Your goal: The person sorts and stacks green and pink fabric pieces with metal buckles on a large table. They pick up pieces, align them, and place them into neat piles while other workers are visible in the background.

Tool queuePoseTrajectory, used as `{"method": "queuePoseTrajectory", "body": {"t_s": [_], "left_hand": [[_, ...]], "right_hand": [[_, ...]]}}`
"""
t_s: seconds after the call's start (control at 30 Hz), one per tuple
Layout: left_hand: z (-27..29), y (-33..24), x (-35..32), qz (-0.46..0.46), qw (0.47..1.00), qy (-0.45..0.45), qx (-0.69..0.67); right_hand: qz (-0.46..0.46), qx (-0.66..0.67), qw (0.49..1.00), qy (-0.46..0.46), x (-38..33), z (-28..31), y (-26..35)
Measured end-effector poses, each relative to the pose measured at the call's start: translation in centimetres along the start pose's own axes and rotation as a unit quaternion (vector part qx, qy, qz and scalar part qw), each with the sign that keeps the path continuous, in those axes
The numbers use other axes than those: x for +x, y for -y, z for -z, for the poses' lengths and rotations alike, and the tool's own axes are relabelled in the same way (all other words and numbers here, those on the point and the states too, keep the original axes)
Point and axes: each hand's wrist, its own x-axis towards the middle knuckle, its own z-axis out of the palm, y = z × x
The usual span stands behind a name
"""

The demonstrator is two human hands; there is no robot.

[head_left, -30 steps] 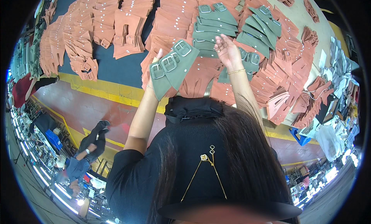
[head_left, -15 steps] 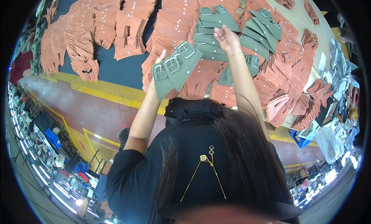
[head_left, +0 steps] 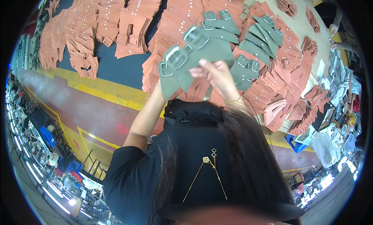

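Behind a fan of green buckled strap pieces (head_left: 179, 71), my left hand (head_left: 158, 86) is mostly hidden. It supports the fan from the left, with the metal buckles at the upper edge. A further wide green buckled strap piece (head_left: 213, 50) overlaps the fan's right side, slightly smeared by motion. My right hand (head_left: 215, 78) pinches this piece at its lower edge, fingers pointing left and a thin bracelet at the wrist. Just right of this hand lies another green buckled piece (head_left: 244, 71). More green buckled pieces (head_left: 224, 25) rest beyond.
Overlapping rows of orange strap pieces (head_left: 178, 15) cover much of the table, some on a dark surface (head_left: 107, 56). A stack of green pieces (head_left: 259, 40) lies at right. Small orange bundles (head_left: 286, 6) sit at far right. A yellow-edged walkway (head_left: 89, 93) runs at left.
My right hand has come back toward me and left from the green pile, bringing a buckled piece onto the fan. My left hand still supports the fan.
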Motion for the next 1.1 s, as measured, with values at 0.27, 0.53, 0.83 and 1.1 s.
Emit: {"method": "queuePoseTrajectory", "body": {"t_s": [0.27, 0.53, 0.83, 1.1], "left_hand": [[-0.7, 0.2, -1.3, 0.065, 0.994, -0.042, -0.073], [-2.7, -0.1, -1.0, 0.128, 0.989, -0.048, -0.056], [-3.6, 1.1, -0.2, 0.120, 0.989, 0.009, -0.084], [-1.1, -1.3, -1.9, 0.077, 0.981, -0.130, -0.124]], "right_hand": [[-0.031, -0.210, 0.970, -0.119, -0.7, 1.8, -3.2], [0.057, -0.351, 0.932, -0.073, -0.3, 5.4, -0.6], [0.236, -0.266, 0.924, -0.140, -5.7, 6.6, 6.9], [0.196, -0.260, 0.925, -0.197, -8.8, 7.4, 5.8]]}}
